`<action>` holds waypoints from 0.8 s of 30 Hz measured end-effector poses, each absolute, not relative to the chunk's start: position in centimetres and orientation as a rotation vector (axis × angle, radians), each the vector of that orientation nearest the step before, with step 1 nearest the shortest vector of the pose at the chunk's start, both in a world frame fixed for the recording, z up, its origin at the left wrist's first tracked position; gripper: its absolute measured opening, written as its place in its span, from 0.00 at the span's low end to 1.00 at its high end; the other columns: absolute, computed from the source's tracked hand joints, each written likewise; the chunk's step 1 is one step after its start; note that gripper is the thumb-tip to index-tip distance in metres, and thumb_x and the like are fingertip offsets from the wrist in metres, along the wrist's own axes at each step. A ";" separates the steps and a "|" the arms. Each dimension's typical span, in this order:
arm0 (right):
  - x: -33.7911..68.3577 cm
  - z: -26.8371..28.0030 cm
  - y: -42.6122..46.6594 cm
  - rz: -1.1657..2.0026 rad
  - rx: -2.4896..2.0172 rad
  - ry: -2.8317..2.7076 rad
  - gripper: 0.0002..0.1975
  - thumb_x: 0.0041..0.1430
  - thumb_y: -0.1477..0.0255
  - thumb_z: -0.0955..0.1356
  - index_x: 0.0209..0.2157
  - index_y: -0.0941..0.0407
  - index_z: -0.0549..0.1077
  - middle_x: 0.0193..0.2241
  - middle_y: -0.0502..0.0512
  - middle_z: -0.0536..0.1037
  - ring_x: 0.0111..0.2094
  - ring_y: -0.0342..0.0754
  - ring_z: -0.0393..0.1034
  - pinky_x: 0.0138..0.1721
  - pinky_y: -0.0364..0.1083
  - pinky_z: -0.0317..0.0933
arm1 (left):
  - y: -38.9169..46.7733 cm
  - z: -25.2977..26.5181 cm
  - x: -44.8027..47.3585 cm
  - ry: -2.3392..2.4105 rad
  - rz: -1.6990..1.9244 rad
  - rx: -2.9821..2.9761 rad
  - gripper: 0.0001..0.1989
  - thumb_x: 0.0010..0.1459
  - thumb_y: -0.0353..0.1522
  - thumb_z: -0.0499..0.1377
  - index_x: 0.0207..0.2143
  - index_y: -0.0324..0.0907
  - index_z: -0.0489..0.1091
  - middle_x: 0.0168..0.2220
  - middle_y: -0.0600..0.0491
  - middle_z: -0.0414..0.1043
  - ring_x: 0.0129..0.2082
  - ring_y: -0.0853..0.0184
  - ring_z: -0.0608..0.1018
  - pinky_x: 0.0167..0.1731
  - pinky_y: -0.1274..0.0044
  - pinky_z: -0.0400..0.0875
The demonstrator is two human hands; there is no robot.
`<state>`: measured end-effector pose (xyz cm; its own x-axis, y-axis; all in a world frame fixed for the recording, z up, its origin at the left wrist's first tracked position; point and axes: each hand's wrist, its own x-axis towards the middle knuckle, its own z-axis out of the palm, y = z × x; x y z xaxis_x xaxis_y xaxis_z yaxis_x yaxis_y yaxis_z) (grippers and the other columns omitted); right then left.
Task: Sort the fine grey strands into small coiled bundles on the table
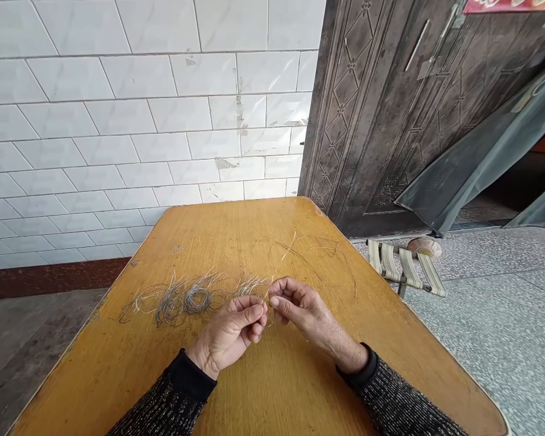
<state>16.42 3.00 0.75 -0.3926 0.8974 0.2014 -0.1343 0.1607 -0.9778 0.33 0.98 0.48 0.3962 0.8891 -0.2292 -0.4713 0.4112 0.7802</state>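
Note:
My left hand (238,327) is closed in a pinch on a thin wire (267,295), thumb against the bent fingers. Right beside it, my right hand (302,312) pinches too, its fingertips almost touching the left ones at the same thin strand. The wire's exact path between the fingers is too fine to follow. Left of my hands lie coiled bundles of thin wire (197,298) on the wooden table (263,387). More wire ends (252,283) stick out just behind my left hand. Beyond my right hand, loose thin strands (318,248) are scattered over the tabletop.
A white tiled wall (158,115) stands behind the table. At the back right is a dark patterned door (372,121) with a grey-green curtain (485,145). A folding stool (406,266) with striped straps stands on the floor to the right, a round object (424,246) by it.

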 end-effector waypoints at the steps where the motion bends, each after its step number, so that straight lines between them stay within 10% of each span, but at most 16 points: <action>1: 16.5 0.9 3.0 1.422 -0.766 -1.470 0.15 0.49 0.59 0.68 0.33 0.56 0.67 0.23 0.46 0.66 0.21 0.37 0.59 0.19 0.38 0.55 | 0.9 0.4 0.4 0.736 0.946 0.704 0.10 0.40 0.31 0.68 0.23 0.37 0.71 0.19 0.56 0.68 0.16 0.79 0.66 0.15 0.86 0.56; 24: 16.7 0.7 3.2 1.549 -0.710 -1.236 0.13 0.48 0.62 0.70 0.22 0.57 0.69 0.20 0.48 0.70 0.20 0.37 0.61 0.21 0.38 0.56 | 0.3 0.7 1.1 0.729 0.933 0.607 0.10 0.37 0.29 0.70 0.24 0.36 0.74 0.19 0.55 0.69 0.16 0.80 0.67 0.17 0.87 0.59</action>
